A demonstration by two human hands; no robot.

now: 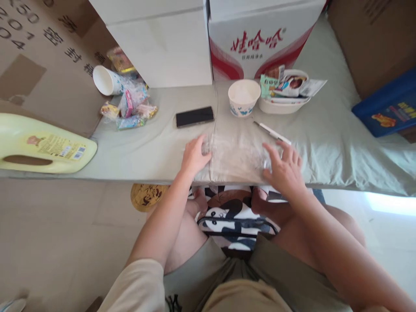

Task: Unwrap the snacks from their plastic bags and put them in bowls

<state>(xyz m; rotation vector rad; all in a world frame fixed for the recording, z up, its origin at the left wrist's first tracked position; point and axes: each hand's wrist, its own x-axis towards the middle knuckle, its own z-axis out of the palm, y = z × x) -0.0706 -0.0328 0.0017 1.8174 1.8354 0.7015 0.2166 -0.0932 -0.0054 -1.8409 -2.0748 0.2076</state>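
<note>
A clear, crinkled plastic bag or sheet (pixel 238 158) lies flat on the cloth-covered surface between my hands. At its left end is my left hand (pixel 196 155), with a gap between the curved thumb and fingers. My right hand (pixel 286 168) is at the right end, fingers spread, the thumb close to the plastic; I cannot tell whether either hand presses on it. Just beyond my right fingertips lies a white pen (pixel 273 132). Farther back are a black phone (pixel 195 117) and a white paper cup (pixel 244 99) with a blue pattern.
Snack packets (pixel 276 85) fill a white tub (pixel 286 106). On the left lie another paper cup (pixel 108 81), wrapped sweets (pixel 133 104) and a yellow jug (pixel 45 145). White boxes (pixel 162 47) and a brown carton (pixel 48 65) stand behind; a blue container (pixel 386 104) is right.
</note>
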